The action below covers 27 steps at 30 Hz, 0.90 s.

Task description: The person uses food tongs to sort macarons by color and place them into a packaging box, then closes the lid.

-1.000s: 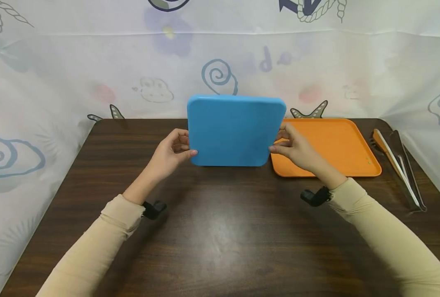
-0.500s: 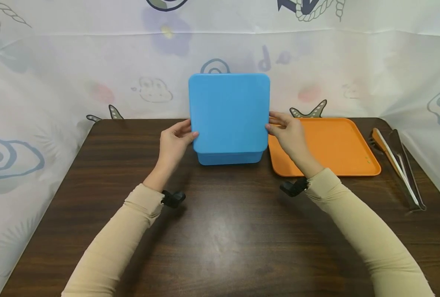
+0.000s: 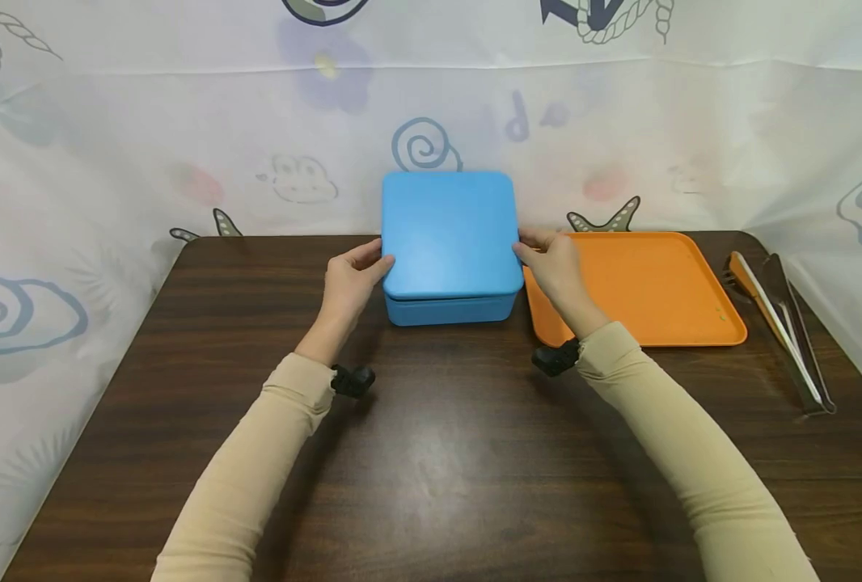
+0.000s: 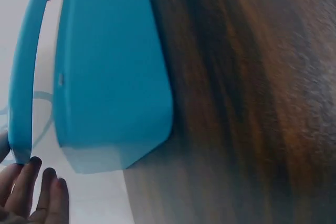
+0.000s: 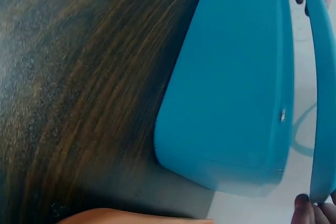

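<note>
A square blue lid (image 3: 449, 234) lies almost flat just above a blue box (image 3: 449, 309) standing at the far middle of the dark wooden table (image 3: 431, 453). My left hand (image 3: 377, 257) pinches the lid's left edge and my right hand (image 3: 527, 247) pinches its right edge. In the left wrist view a narrow gap shows between the lid (image 4: 23, 77) and the box (image 4: 110, 77), with my fingertips (image 4: 31, 192) on the lid's rim. From the right wrist the same gap separates the lid (image 5: 323, 93) from the box (image 5: 231, 93).
An orange tray (image 3: 649, 283) lies right beside the box, under my right wrist. Metal tongs (image 3: 780, 323) lie along the table's right edge. A patterned white cloth (image 3: 183, 137) walls in the back and both sides.
The lid was upright in front of the box. Both hands carried it back, tipped it flat and lowered it until it now lies just over the box.
</note>
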Each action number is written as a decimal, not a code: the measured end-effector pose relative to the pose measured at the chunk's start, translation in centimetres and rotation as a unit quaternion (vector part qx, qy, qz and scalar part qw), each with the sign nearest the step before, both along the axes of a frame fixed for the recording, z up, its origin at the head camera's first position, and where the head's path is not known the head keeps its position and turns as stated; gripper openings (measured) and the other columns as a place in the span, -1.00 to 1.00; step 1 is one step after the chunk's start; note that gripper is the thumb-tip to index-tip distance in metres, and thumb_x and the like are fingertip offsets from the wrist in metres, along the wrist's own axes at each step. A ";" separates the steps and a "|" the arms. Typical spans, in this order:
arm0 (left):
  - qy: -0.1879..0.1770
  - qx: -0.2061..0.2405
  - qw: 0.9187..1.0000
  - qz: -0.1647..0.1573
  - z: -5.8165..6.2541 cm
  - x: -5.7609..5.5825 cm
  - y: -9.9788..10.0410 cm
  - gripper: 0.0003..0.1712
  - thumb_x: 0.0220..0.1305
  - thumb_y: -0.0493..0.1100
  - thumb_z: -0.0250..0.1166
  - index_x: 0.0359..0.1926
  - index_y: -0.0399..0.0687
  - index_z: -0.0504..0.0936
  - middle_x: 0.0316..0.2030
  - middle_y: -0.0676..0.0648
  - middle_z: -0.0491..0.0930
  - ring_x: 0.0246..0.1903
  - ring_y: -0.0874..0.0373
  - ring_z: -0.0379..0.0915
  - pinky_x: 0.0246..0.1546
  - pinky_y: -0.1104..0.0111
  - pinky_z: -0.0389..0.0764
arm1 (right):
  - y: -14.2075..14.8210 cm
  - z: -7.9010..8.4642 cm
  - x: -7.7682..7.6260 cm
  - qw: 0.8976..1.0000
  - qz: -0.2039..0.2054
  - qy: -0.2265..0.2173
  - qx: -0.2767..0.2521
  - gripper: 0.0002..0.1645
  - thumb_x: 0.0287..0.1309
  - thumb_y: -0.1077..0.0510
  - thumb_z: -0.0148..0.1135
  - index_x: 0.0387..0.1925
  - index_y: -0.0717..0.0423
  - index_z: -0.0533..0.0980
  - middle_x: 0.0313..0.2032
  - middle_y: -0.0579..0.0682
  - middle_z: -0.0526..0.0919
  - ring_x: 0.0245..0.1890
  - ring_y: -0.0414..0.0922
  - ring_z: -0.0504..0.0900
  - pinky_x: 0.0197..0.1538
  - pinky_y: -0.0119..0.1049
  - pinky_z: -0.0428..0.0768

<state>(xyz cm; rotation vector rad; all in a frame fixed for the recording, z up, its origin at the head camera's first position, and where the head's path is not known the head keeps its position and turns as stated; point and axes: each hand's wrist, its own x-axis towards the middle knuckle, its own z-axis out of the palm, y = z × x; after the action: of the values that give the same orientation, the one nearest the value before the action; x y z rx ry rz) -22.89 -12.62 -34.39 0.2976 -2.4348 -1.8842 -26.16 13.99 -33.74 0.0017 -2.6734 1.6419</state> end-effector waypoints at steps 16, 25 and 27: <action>-0.009 -0.157 0.984 -0.085 -2.9 1.0 0.4 -0.19 0.35 0.13 0.08 0.49 0.09 -0.04 0.36 -0.20 0.28 0.34 -0.05 0.26 0.27 0.08 0.42 | -0.2 -1.8 -0.3 0.998 0.012 -0.023 0.058 -0.47 0.35 0.08 0.05 0.28 0.18 0.37 0.22 0.18 0.48 0.30 0.06 0.38 0.26 -0.06 0.47; -0.015 -0.152 0.985 -0.084 -2.7 1.4 0.7 -0.20 0.37 0.11 0.05 0.49 0.05 -0.06 0.39 -0.22 0.21 0.37 -0.05 0.20 0.31 0.11 0.37 | -0.3 -2.5 -0.4 0.997 0.024 -0.038 0.069 -0.43 0.38 0.03 -0.01 0.34 0.15 0.30 0.28 0.16 0.41 0.37 0.04 0.29 0.32 -0.05 0.41; -0.017 -0.153 0.985 -0.082 -2.8 1.4 0.7 -0.20 0.37 0.11 0.04 0.50 0.04 -0.07 0.40 -0.22 0.19 0.38 -0.05 0.19 0.32 0.11 0.36 | -0.5 -2.5 -0.5 0.996 0.024 -0.035 0.072 -0.42 0.38 0.02 -0.01 0.34 0.14 0.29 0.29 0.16 0.41 0.36 0.05 0.31 0.31 -0.05 0.42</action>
<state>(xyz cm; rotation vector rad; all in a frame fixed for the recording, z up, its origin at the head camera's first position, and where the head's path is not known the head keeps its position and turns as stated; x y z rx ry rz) -21.44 -11.93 -37.15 0.1175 -2.7965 -1.5310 -26.63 13.51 -36.25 0.0091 -2.8612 1.4837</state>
